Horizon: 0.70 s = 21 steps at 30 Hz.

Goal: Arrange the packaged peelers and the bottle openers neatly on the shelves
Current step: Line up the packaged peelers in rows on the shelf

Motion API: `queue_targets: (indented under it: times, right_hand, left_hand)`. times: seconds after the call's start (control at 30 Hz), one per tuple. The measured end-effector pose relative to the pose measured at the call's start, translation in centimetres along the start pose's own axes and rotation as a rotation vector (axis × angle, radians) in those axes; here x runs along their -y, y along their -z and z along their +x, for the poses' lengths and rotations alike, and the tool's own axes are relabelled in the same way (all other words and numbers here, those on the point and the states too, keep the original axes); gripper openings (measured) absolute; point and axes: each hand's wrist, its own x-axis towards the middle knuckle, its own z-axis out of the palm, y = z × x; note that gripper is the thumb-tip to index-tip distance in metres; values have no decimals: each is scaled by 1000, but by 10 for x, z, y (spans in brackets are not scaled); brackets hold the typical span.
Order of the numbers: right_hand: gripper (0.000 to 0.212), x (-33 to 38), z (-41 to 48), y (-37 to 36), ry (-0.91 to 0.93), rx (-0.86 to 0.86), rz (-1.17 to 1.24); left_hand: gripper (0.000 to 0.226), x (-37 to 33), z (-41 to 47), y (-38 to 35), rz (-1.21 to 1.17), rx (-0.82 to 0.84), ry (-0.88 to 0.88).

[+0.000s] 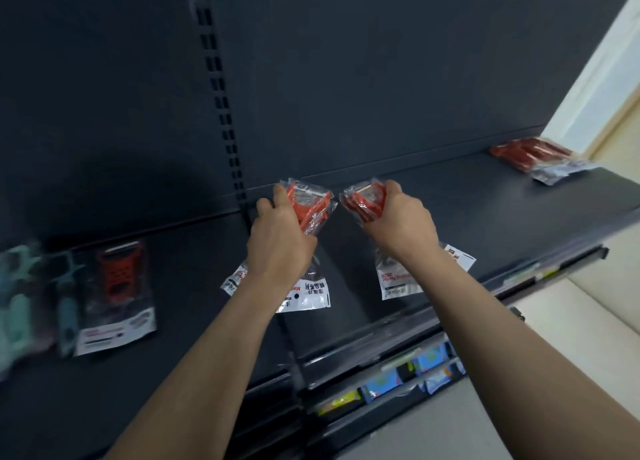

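Observation:
My left hand [278, 238] grips a clear packet with a red peeler [310, 205] near the back of the dark shelf [485, 196]. Its white label end sticks out below my wrist. Just to the right, my right hand [401, 219] holds a second packaged red peeler [362, 201], with that packet's label showing under the forearm. The two packets lie side by side, almost touching. Another red peeler packet [119, 297] lies on the shelf at the left, beside teal packaged items [20, 304] that are blurred. A stack of red packets [540, 156] sits at the far right.
The dark back panel [381, 79] with a slotted upright [220, 92] rises behind the shelf. Below the shelf edge, a lower shelf holds blue and yellow packets [391, 383]. A pale floor [588, 321] shows at the right.

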Motion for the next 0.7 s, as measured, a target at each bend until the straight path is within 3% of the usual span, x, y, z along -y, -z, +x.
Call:
queue_targets:
  times: [0.23, 0.7]
  right_hand:
    - [49, -94, 45, 41, -54, -28, -23]
    - [45, -203, 141, 82, -163, -96, -88]
  left_hand:
    - [80, -85, 21, -69, -1, 48, -36]
    - [81, -193, 101, -166, -28, 105, -122]
